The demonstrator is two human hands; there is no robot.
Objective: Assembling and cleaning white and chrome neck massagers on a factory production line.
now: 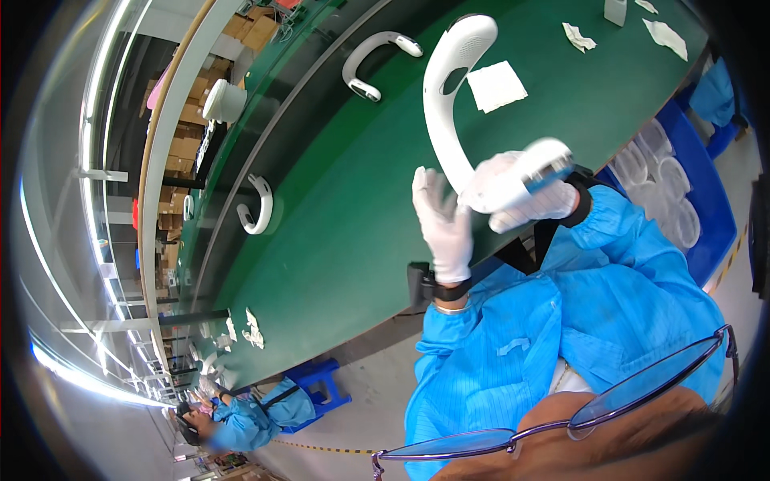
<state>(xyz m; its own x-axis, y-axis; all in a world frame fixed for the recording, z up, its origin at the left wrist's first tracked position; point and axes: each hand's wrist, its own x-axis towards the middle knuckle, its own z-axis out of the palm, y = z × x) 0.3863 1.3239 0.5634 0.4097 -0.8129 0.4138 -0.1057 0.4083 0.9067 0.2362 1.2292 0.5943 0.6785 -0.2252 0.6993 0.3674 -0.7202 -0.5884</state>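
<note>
A white curved U-shaped plastic piece (446, 96) is held up over the green conveyor belt (337, 192). My right hand (521, 192), in a white glove, is closed around its lower end. My left hand (443, 220), also gloved, stands upright beside it with fingers spread, touching or almost touching the piece's lower arm. Both forearms wear blue sleeves with black wrist straps.
Two more white U-shaped pieces (377, 62) (258, 207) lie on the belt, along with white wipes (496, 85). A blue bin (706, 200) with clear round cups stands at the right. Another person in blue (241, 421) works farther down the line. Cardboard boxes (188, 120) are stacked beyond.
</note>
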